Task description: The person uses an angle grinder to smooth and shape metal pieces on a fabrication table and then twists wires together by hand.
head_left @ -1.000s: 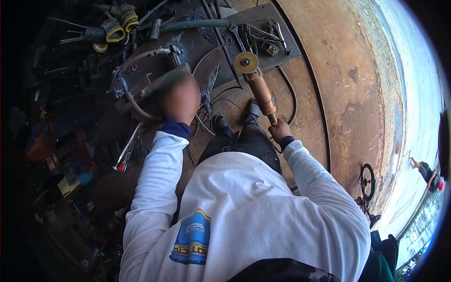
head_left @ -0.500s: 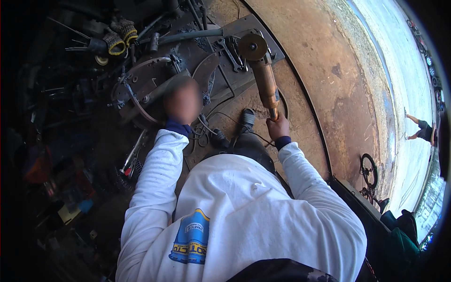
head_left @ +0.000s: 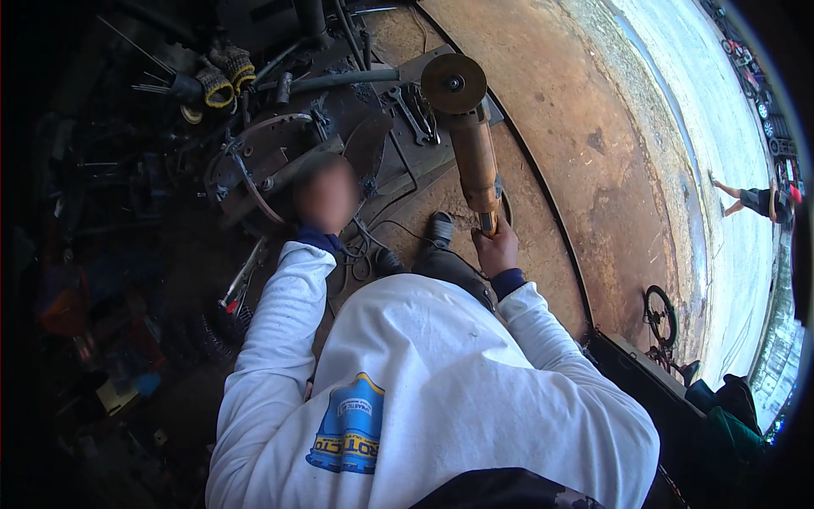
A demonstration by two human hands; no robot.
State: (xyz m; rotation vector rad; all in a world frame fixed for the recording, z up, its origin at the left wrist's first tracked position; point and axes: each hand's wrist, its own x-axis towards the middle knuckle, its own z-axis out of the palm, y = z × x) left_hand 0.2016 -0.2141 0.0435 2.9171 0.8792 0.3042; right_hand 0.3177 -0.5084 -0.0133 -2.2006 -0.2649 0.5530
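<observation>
1. Head view: the right hand [head_left: 498, 248] is closed around the rear handle of an orange angle grinder [head_left: 473, 157]. The tool points away from the person, and its round disc [head_left: 454, 83] is lifted above the rusty metal plate [head_left: 407, 161].
2. The left hand [head_left: 325, 197] is blurred; it rests on the round metal assembly [head_left: 271, 161], but I cannot tell if the fingers grip it.
3. The two hands are well apart.
4. A spanner [head_left: 407, 114] lies on the plate near the disc.
5. Yellow-cuffed gloves [head_left: 222, 75] lie beyond the assembly.
6. The person's dark shoes [head_left: 438, 227] stand on the floor just below the grinder.
7. Far to the right, another person [head_left: 755, 199] is outside on the pale ground.
</observation>
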